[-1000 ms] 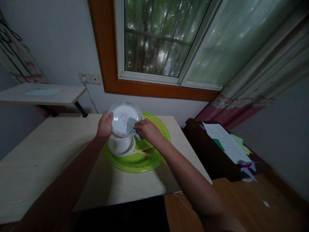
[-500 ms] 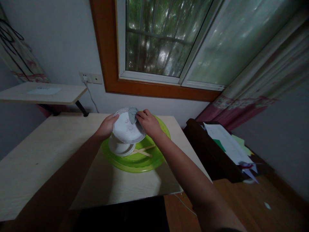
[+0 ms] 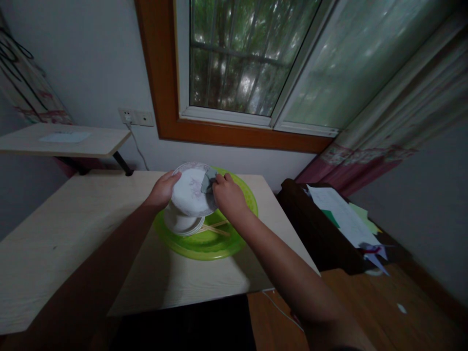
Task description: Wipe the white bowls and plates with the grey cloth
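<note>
My left hand (image 3: 163,190) grips the left rim of a white plate (image 3: 188,195) with a faint floral pattern, thumb on its face. The plate is tilted toward me above a green tray (image 3: 204,253). In my right hand (image 3: 227,194), a grey cloth (image 3: 209,180) is pinched and lies against the right side of the plate's face. Below the held plate, a small stack of white dishes (image 3: 179,225) sits on the tray. Several wooden chopsticks (image 3: 215,229) lie crossed beside the stack, partly hidden by it.
The tray stands on a pale wooden table (image 3: 91,204). A raised shelf (image 3: 69,141) with a paper on it is at the left. Behind are a window (image 3: 252,68) and a wall socket (image 3: 135,117). Papers (image 3: 340,214) lie on a dark piece of furniture at the right.
My right hand has slid the cloth right and slightly down across the plate, toward its right edge. My left hand and the plate have stayed nearly in place.
</note>
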`<action>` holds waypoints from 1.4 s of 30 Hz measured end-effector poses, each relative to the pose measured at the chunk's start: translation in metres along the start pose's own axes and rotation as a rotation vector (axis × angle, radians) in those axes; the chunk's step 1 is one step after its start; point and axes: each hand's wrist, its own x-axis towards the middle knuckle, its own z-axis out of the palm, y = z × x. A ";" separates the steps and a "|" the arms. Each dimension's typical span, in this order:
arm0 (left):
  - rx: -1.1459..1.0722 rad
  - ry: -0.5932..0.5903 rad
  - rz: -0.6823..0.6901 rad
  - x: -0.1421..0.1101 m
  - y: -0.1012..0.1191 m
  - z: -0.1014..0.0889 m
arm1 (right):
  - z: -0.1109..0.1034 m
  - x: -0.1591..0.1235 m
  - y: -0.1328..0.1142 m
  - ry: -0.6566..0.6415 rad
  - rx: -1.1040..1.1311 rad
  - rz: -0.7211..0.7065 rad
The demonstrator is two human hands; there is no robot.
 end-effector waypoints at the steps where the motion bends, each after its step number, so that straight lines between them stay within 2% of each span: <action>1: 0.006 0.000 0.008 0.000 0.000 0.001 | -0.001 -0.003 -0.001 -0.033 0.012 0.012; 4: 0.011 -0.005 0.009 -0.003 0.003 0.002 | -0.005 -0.009 -0.001 -0.135 0.089 -0.009; 8: -0.009 0.016 0.007 -0.003 0.004 0.002 | -0.011 -0.011 -0.001 -0.194 0.337 -0.172; 13: -0.020 0.026 0.007 -0.002 0.000 0.004 | -0.006 0.001 -0.013 -0.122 0.550 -0.363; 17: 0.023 0.016 0.016 -0.005 0.002 0.012 | 0.006 0.021 -0.028 0.011 0.488 -0.459; 21: 0.080 0.007 0.086 -0.007 0.001 0.017 | 0.013 0.033 -0.034 0.104 0.302 -0.333; 25: -0.031 -0.029 0.027 -0.007 -0.001 0.015 | 0.012 0.034 -0.026 0.143 0.178 -0.157; 29: -0.089 -0.009 -0.010 -0.007 0.003 0.010 | 0.010 0.029 -0.007 0.103 0.105 -0.031; 33: -0.062 0.045 0.025 -0.005 0.002 0.002 | 0.009 0.021 0.007 0.007 0.065 -0.032; 37: -0.018 0.078 0.047 0.000 -0.007 -0.004 | 0.006 0.008 0.010 -0.097 0.166 -0.061; 42: -0.037 0.099 0.048 0.003 -0.015 -0.005 | 0.003 -0.003 -0.002 -0.122 0.487 -0.105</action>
